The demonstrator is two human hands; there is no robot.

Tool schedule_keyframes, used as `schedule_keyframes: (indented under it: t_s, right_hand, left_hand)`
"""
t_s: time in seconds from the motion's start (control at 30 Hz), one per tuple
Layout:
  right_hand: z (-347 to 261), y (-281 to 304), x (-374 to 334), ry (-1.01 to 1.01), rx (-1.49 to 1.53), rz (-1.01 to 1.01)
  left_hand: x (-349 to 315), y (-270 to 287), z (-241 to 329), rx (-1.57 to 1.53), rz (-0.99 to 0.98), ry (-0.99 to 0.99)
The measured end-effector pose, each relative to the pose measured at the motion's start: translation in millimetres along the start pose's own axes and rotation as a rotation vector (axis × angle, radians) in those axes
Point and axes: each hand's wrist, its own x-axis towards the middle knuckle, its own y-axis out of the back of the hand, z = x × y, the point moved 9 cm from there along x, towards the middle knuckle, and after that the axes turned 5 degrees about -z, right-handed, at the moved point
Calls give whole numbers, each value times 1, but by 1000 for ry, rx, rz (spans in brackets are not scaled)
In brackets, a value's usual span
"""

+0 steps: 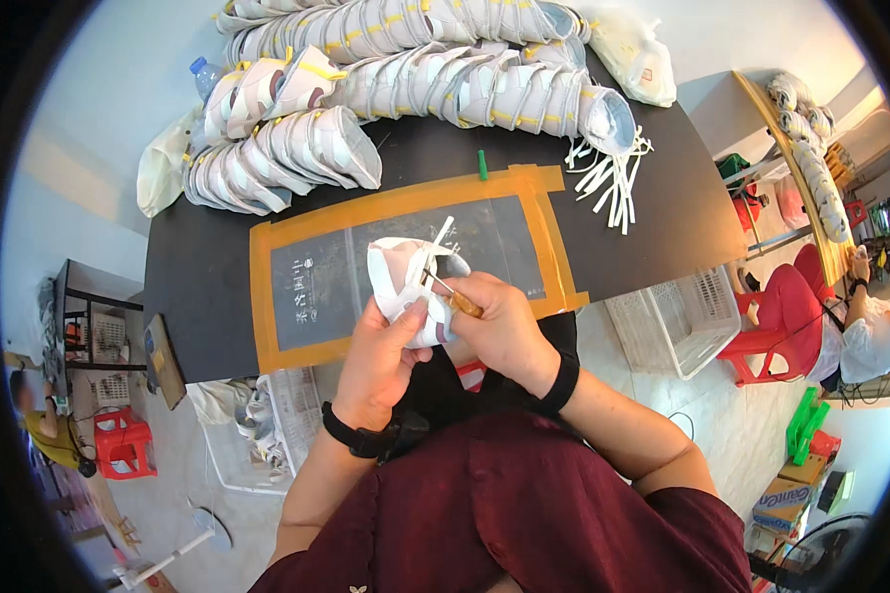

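Observation:
Over the near edge of the table, my left hand [384, 351] is closed round a small white, pinkish and grey shoe upper [394, 269]. My right hand [509, 331] grips a hook-like awl by its wooden handle [467, 305]. The thin metal shaft of that awl meets the upper near its opening, but the tip is hard to make out. A narrow white strip [444, 233] sticks up from the upper beside the shaft. Both hands are close together, with the upper between them.
A dark mat [326, 272] edged with orange tape lies on the black table [653, 232]. Long nested stacks of shoe uppers [455, 89] line the back, beside loose white strips [618, 188]. White crates [677, 321] stand on the floor. A seated person [865, 326] is at far right.

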Motion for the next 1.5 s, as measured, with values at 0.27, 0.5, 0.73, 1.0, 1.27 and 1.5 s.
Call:
schedule_keyframes:
  t_s: [0.27, 0.5, 0.73, 1.0, 1.27, 1.5]
  right_hand:
    - [-1, 1, 14, 34, -138, -12]
    - [-6, 1, 17, 134, -154, -102]
    - [-3, 1, 20, 144, -152, -144]
    - [7, 7, 16, 109, 238, -192]
    - [-31, 24, -10, 66, 452, -156]
    - [-71, 27, -29, 391, 187, -112]
  left_hand:
    - [5, 2, 2, -32, 68, 30]
    - [8, 6, 8, -189, 178, 23]
    - [8, 7, 7, -160, 197, 44]
    - [7, 12, 5, -238, 40, 58]
    - [-9, 6, 0, -518, -165, 93]
    - [-18, -13, 4, -347, -220, -39]
